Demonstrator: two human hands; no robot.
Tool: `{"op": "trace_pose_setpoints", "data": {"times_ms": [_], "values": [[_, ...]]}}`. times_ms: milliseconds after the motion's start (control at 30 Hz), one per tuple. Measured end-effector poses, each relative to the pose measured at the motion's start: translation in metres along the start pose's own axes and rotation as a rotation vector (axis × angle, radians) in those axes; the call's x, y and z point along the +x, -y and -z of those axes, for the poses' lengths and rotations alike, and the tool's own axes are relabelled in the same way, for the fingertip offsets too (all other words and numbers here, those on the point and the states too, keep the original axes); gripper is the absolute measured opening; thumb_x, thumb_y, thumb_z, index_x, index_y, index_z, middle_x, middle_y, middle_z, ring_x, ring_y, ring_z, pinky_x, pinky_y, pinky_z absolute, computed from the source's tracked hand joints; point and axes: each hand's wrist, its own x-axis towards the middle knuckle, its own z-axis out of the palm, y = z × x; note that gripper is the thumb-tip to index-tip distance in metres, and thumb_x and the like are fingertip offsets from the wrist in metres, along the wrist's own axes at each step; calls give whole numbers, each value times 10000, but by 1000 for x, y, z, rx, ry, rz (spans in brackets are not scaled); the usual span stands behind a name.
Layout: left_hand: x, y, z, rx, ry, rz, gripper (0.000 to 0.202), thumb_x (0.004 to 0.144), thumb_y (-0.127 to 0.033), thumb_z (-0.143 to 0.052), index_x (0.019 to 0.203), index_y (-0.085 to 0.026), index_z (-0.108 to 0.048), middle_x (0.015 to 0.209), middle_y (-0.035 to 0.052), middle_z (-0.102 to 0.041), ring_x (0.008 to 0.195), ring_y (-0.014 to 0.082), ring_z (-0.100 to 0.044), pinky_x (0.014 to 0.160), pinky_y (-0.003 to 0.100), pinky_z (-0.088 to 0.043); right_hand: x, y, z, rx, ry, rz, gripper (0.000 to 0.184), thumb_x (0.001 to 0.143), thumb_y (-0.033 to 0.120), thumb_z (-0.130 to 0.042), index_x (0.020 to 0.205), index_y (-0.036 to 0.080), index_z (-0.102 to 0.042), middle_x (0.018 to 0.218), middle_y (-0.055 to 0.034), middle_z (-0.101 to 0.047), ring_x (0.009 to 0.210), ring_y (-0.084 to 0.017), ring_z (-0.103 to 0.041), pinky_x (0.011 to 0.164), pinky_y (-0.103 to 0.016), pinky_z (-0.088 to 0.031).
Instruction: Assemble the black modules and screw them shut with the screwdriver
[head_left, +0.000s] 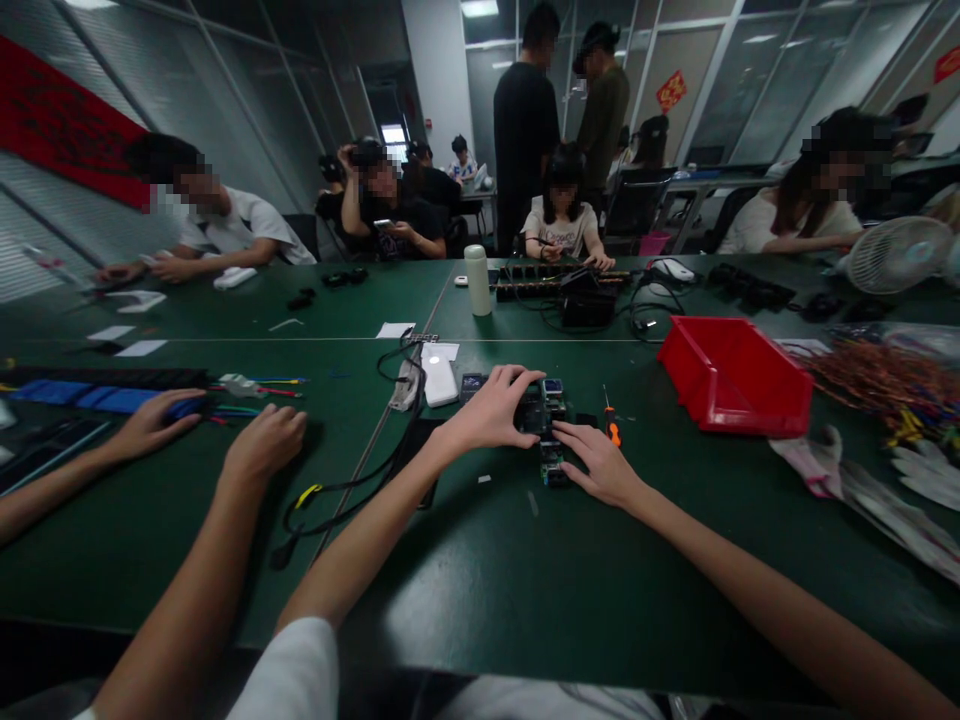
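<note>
On the green table in front of me lies a row of small electronic modules (553, 470), dark with green circuit boards showing. My left hand (491, 410) curves around its upper left part, thumb on the near side and fingers at the far end. At its right edge, my right hand (600, 462) holds it with fingertips and thumb. The fingers hide part of the row. Just right of it lies a screwdriver (613, 430) with an orange and black handle. A white power bank-like device (439, 378) lies beyond my left hand.
A red bin (731, 385) stands at right, near bundled copper-coloured wires (862, 375) and a pale glove (832, 475). A black cable (360, 490) crosses the table left of my forearm. At left, another person's hand (266, 440) rests by coloured wires. A pale bottle (478, 282) stands upright farther back.
</note>
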Motion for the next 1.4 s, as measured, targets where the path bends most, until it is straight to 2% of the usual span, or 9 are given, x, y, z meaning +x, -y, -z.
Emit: {"op": "trace_pose_setpoints", "data": {"times_ms": [200, 333, 533, 700, 767, 867, 967, 1167, 1400], "values": [[-53, -4, -15, -61, 64, 83, 878, 536, -353, -749, 1311, -256, -348, 1268, 89, -384, 1199, 304, -348, 1023, 487, -333, -2, 2, 1, 8, 12, 2, 515, 869, 399, -462, 1343, 213, -386, 1358, -121, -442, 1173, -277, -473, 914, -483, -422], [-69, -2, -30, -138, 39, 109, 858, 541, -339, -750, 1299, -252, -356, 1270, 88, -397, 1210, 287, -346, 1036, 474, -328, -3, 4, 0, 15, 24, -3, 543, 853, 421, -484, 1340, 200, -388, 1368, -131, -421, 1197, -284, -448, 935, -488, -405], [-69, -1, -51, -185, -12, 81, 789, 538, -312, -749, 1244, -235, -405, 1274, 95, -406, 1225, 283, -348, 1053, 479, -311, -5, 8, 4, 65, -19, -49, 529, 851, 416, -492, 1332, 220, -388, 1368, -118, -411, 1222, -273, -423, 979, -484, -378], [-67, 10, -66, -252, -41, 49, 867, 550, -312, -748, 1304, -205, -332, 1364, 132, -300, 1296, 293, -282, 1086, 483, -264, -8, 16, 9, 107, -82, -144, 495, 836, 402, -521, 1290, 230, -427, 1353, -103, -417, 1238, -268, -403, 998, -473, -370], [-67, 13, -71, -287, -64, 46, 931, 538, -319, -759, 1330, -195, -286, 1397, 141, -249, 1323, 298, -244, 1100, 479, -242, -8, 17, 9, 120, -67, -154, 537, 806, 432, -562, 1287, 236, -428, 1359, -99, -410, 1245, -273, -394, 1006, -475, -361], [-69, 13, -77, -328, -106, 65, 953, 555, -315, -751, 1350, -192, -240, 1412, 141, -227, 1334, 299, -232, 1109, 482, -225, -6, 15, 5, 152, -17, -148, 709, 716, 499, -646, 1322, 241, -383, 1366, -108, -405, 1235, -295, -402, 1004, -496, -355], [-72, 10, -81, -350, -137, 109, 924, 589, -330, -732, 1349, -182, -229, 1395, 139, -257, 1323, 289, -260, 1111, 472, -232, -4, 10, -1, 189, 19, -139, 849, 654, 521, -694, 1361, 238, -319, 1364, -117, -412, 1226, -311, -408, 1002, -511, -349], [-74, 10, -82, -372, -122, 177, 923, 582, -326, -745, 1344, -189, -242, 1376, 124, -311, 1292, 277, -321, 1101, 454, -264, -6, 5, -5, 190, 31, -195, 861, 688, 482, -678, 1395, 243, -249, 1336, -111, -438, 1216, -306, -415, 998, -504, -354], [-74, 13, -82, -378, -100, 226, 960, 586, -359, -753, 1370, -204, -222, 1382, 120, -334, 1287, 280, -337, 1089, 470, -267, -6, 4, -6, 157, 58, -136, 929, 683, 495, -673, 1421, 234, -172, 1387, -112, -384, 1263, -322, -363, 1061, -556, -236]]}}
